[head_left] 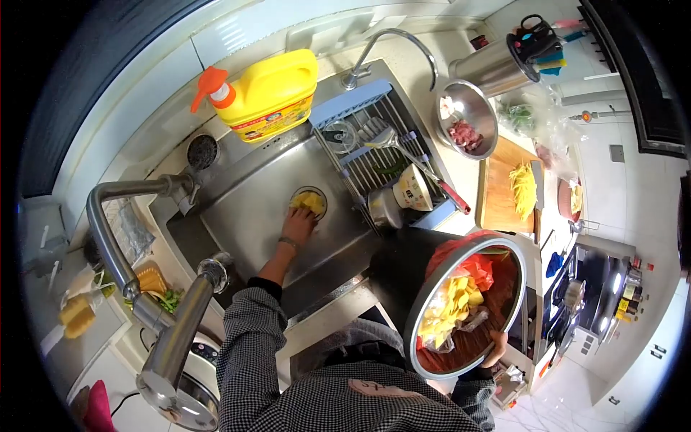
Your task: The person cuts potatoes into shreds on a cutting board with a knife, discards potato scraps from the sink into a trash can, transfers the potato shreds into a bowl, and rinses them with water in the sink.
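Observation:
My left hand is down in the steel sink, its fingers closed on yellow peelings at the round drain. My right hand grips the rim of a dark trash bin, which is tilted beside the sink's near right edge. Inside the bin, a red bag holds yellow peelings and clear plastic. The right fingertips show over the rim; the rest of that hand is partly hidden.
A blue-edged dish rack with bowls spans the sink's right side. Behind stands a yellow jug. To the right are a metal bowl with meat and a cutting board with yellow strips. A large faucet arches at left.

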The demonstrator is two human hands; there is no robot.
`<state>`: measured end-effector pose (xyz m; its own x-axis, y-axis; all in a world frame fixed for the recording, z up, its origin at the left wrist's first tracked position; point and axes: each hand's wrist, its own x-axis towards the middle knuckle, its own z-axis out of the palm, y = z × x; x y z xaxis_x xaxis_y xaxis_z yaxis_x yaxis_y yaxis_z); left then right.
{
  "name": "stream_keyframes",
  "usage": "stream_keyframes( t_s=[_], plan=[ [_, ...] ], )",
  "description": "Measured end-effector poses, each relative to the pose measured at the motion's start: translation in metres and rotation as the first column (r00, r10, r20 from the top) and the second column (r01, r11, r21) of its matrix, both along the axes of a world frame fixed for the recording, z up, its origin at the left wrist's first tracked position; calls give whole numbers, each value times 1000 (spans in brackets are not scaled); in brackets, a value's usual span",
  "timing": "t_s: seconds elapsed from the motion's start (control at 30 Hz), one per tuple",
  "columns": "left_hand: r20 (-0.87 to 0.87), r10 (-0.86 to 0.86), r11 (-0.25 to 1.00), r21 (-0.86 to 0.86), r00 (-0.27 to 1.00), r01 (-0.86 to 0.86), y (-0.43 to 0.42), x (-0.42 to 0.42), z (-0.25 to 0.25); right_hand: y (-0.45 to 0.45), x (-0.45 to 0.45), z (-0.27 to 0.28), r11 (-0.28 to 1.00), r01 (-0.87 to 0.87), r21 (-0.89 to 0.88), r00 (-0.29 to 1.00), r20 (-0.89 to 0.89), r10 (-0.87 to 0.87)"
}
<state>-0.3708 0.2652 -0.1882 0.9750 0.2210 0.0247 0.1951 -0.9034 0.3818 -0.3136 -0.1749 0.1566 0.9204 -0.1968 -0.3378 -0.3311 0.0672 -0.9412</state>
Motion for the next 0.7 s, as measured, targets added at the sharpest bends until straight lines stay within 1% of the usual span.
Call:
stream_keyframes(
  t_s=[0.03,0.07,0.13,0.17,0.2,0.23,0.27,0.3,0.33,0.4,0.43,0.5,0.57,0.6,0.67,0.7],
  plan=[
    [4,-2,1000,7,1000,2,3,-2,3,14,3,7,999,14,40,1000,-17,-13],
    [1,-32,999,31,999,32,7,-4,7,24,4,12,999,-7,48,1000,-9,8],
    [-1,-62,996,66,998,62,9,-10,15,37,6,21,998,-55,-7,998,18,56],
    [102,-45,995,93,994,36,8,-14,19,54,8,27,998,-40,49,999,28,39],
    [203,-32,993,117,979,8,6,-19,24,41,7,20,996,-56,67,998,29,54],
    [204,-37,991,131,978,10,5,-24,39,39,6,17,998,-20,65,999,31,18],
    [282,-21,986,162,959,-26,6,-31,55,36,4,15,998,16,65,999,35,-19],
    [358,-9,980,188,934,-63,4,-37,73,44,7,22,997,-19,80,1000,24,17],
    [360,-19,978,202,933,-58,2,-44,89,42,10,22,992,-110,61,993,60,106],
    [330,24,972,215,944,-99,-4,-59,123,41,11,24,991,-126,50,990,67,122],
    [338,9,963,249,941,-99,-6,-66,142,47,12,30,993,-116,30,991,66,113],
    [327,2,964,252,945,-89,-13,-78,184,31,12,17,987,-147,-66,984,87,152],
    [334,-1,964,252,942,-88,-24,-82,228,36,13,27,965,-163,-206,977,105,188],
    [340,-9,962,260,941,-85,-31,-81,254,35,14,24,952,-112,-285,977,142,158],
    [382,-2,979,188,924,-76,-47,-79,307,31,17,31,907,-121,-403,963,174,206],
    [397,-3,980,184,918,-76,-54,-76,331,38,19,36,875,-50,-481,934,288,211]
  ],
)
